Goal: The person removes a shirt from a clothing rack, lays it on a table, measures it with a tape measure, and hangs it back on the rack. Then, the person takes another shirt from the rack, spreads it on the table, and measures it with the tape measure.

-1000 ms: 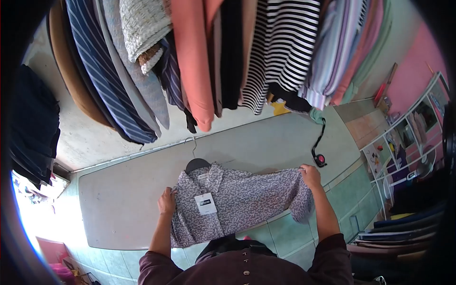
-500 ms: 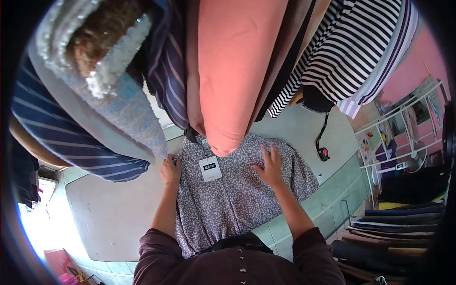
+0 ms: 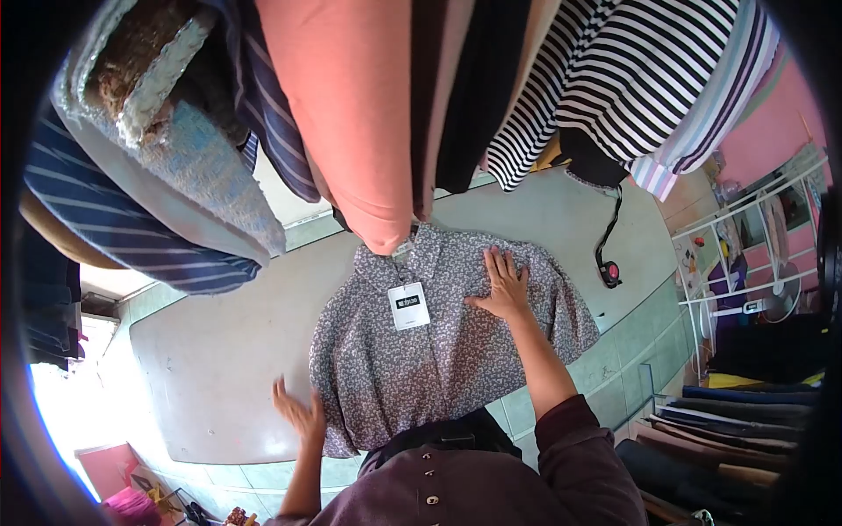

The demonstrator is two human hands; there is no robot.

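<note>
Right grip (image 3: 503, 291) touches partly hidden shirt (image 3: 386, 373).

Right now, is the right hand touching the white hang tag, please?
Apart: the head view shows floral shirt between the right hand and hang tag.

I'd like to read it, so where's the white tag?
In the head view, the white tag lies on the front of the patterned shirt, just below its collar, left of the person's right hand.

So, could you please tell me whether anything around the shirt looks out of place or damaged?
Nothing stands out as misplaced or damaged: the patterned shirt lies spread on the table, tag facing up. Only the coral garment hanging above blocks part of its collar from view.
</note>
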